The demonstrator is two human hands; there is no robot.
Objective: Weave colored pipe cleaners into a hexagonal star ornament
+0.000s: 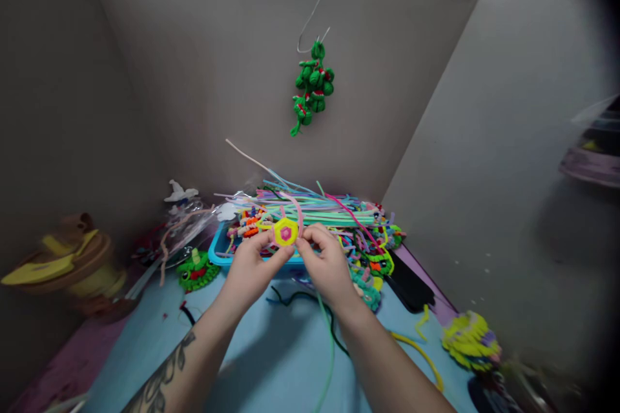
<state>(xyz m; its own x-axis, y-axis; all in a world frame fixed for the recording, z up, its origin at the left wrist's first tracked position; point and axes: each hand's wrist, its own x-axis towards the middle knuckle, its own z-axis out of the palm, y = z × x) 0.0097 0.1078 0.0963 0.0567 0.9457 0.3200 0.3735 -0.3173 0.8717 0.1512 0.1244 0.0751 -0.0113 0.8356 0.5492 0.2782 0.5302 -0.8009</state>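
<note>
Both hands hold up a small yellow and pink pipe-cleaner piece (279, 224) in front of a blue tray. It is six-sided, with a pink middle and a yellow ring. My left hand (254, 264) pinches its left and lower edge between thumb and fingers. On the other side, my right hand (325, 261) pinches the right edge, where a loose pink pipe cleaner (296, 205) curves upward. The fingertips cover part of the rim. Behind them the blue tray (217, 257) is heaped with pipe cleaners (334, 216) in many colours.
Green braided figures (314, 80) hang from a wire on the grey panel. A green frog-like piece (196, 270) lies left. To the right are a black phone-like slab (411, 284) and a yellow braided piece (469, 341). A plant-pot-like container (92, 261) stands far left.
</note>
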